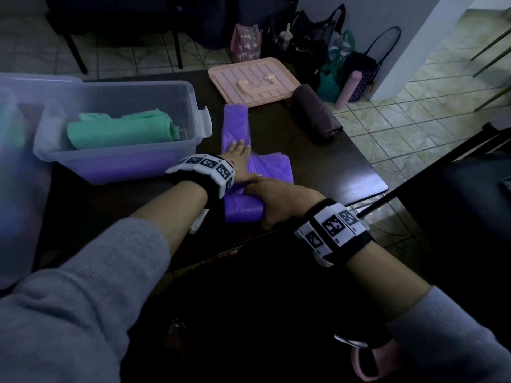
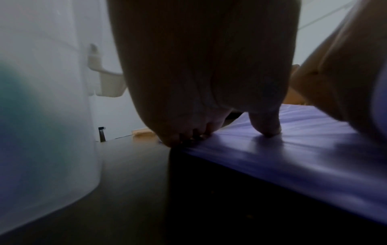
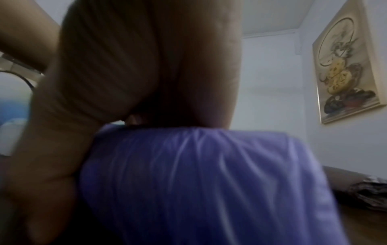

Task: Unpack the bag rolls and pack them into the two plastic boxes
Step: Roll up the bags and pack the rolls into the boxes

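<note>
Head view shows a dark table point(image 1: 318, 150) with a strip of purple bags point(image 1: 235, 125) laid out along its middle, running from the near edge toward the far edge. The left hand point(image 1: 237, 156) lies flat on the strip, fingers straight and pressing it down. The left wrist view confirms this: fingertips point(image 2: 268, 131) bear on the smooth purple film just beside the clear box point(image 1: 116, 125). The right hand point(image 1: 279, 197) curls over the rolled-up end point(image 1: 243, 211) of the strip near the table's front edge, fingers and thumb wrapped round it; the right wrist view shows the palm sitting on top of the purple roll point(image 3: 199, 174).

The clear box stands at the left side of the table, and a green roll point(image 1: 121, 128) already lies in it. A dark roll point(image 1: 318, 114) lies near the right edge, beside a pink lid point(image 1: 254, 81) at the far edge. A second box point(image 1: 11, 161) shows only partly at the far left.

The step in hand looks like winding the purple strip into a tight bundle. To do it well, I would keep the flat hand ahead of the roll to hold the film taut and squeeze air out, and turn the roll evenly so its ends stay square. Thin film slips and skews easily, so steady pressure across the full width should help it fit the box.
</note>
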